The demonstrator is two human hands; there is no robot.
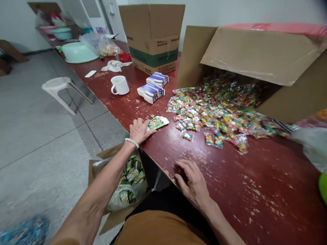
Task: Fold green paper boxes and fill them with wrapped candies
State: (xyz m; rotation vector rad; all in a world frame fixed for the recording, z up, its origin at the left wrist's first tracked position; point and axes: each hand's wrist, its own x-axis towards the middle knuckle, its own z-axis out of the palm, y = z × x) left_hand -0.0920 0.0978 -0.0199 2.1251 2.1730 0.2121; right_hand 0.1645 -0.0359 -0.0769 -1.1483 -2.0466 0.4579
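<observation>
My left hand [139, 130] lies on the red table [235, 191] near its front edge, fingers closed on the end of a small green printed box [158, 122] that lies flat on the wood. My right hand [191, 180] rests palm down at the table edge, fingers spread, holding nothing. A heap of small colourful candy packets [216, 111] spills across the table from a large tipped cardboard box [258, 62], a short way beyond both hands.
A bag of green boxes [129, 181] sits in a carton below the table edge. Stacks of flat purple-white boxes [153, 90], a white mug [119, 84], an upright carton [152, 37], green basins [76, 52], a white stool [61, 86] and plastic bags [314, 142] surround.
</observation>
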